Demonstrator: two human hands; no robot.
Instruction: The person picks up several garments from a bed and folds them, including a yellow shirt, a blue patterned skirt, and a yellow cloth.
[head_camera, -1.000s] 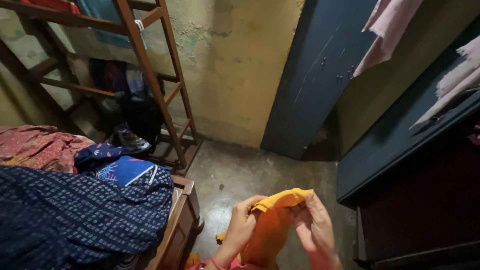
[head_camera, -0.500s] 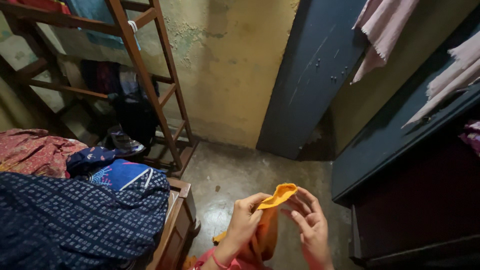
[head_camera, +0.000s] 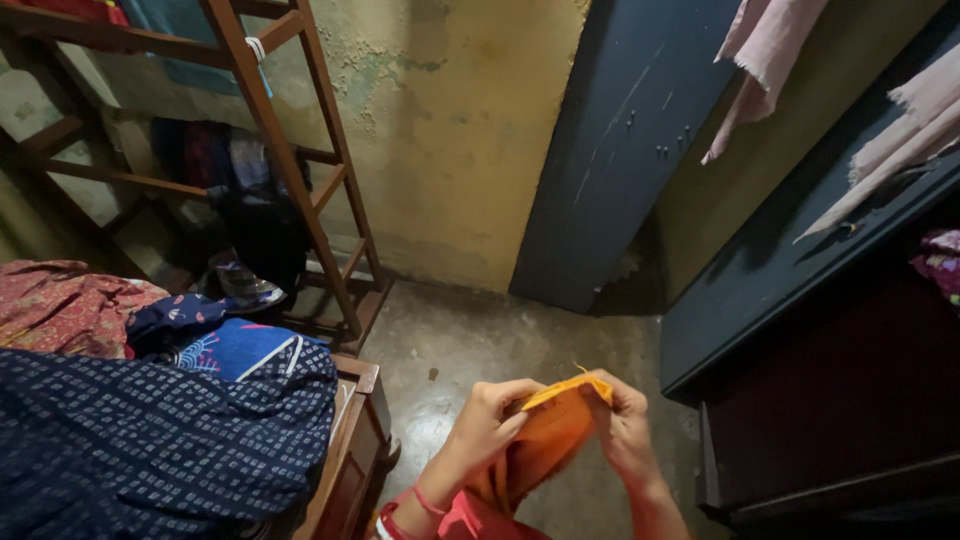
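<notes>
Orange cloth (head_camera: 545, 445): held low in the view over the concrete floor (head_camera: 480, 340), its top edge pinched at both ends. Left hand (head_camera: 490, 415): fingers closed on the cloth's left corner. Right hand (head_camera: 625, 425): fingers closed on the right corner. Dark blue patterned fabric (head_camera: 140, 450): heaped on a wooden bed (head_camera: 350, 450), left. Wooden ladder (head_camera: 300, 180): against the yellowed wall (head_camera: 450, 130). Dark blue door (head_camera: 610, 150): beyond.

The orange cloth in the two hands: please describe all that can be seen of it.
The orange cloth looks like soft, thin woven fabric, plain and without pattern. It is folded or bunched, with a brighter yellow-orange edge on top and a loose thread at the upper right corner. The left hand pinches its left side and the right hand its right. It hangs down between the wrists, above the floor; its lower end is hidden.
</notes>
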